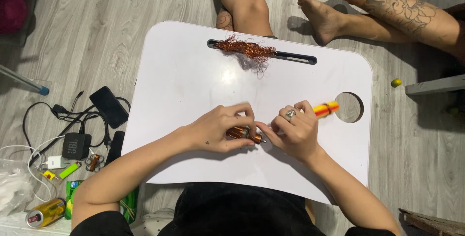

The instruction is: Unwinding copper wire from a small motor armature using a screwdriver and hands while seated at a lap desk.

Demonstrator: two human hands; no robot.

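Copper-wound motor armature (243, 133) lies near the middle of the white lap table (193, 81), gripped in the curled fingers of the left hand (220, 129). The right hand (294, 132), with a ring on one finger, is closed around a yellow-and-red handled tool (323, 109) whose tip meets the armature's end. A tangle of loose copper wire (246, 49) sits over the table's slot at the far edge, well apart from both hands.
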